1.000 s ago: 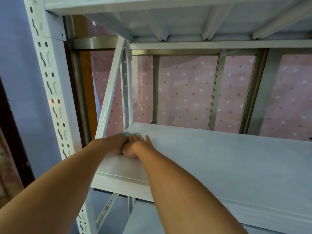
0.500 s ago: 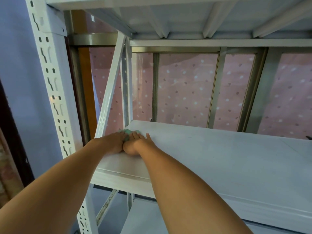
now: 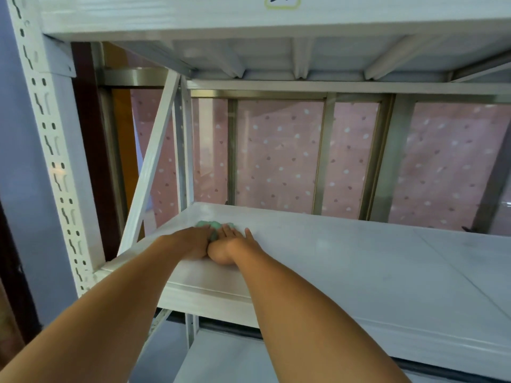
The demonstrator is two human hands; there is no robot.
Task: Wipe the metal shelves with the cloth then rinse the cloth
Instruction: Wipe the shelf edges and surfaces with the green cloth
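Note:
A small green cloth (image 3: 208, 225) lies on the white metal shelf (image 3: 359, 272), near its left end. My left hand (image 3: 190, 241) and my right hand (image 3: 232, 246) rest side by side on the cloth, palms down, pressing it onto the shelf. Only the cloth's far edge shows beyond my fingers. Both forearms reach in from the bottom of the view.
The perforated white upright post (image 3: 52, 161) stands at the left, with a diagonal brace (image 3: 149, 172) behind it. Another shelf (image 3: 276, 26) sits overhead and a lower shelf (image 3: 221, 360) below. Behind the rack is a metal-framed window (image 3: 323, 156) with a pink dotted curtain.
My head has tilted down a little, so the upper shelf's front edge comes into view. Both hands stay pressed on the cloth at the same spot.

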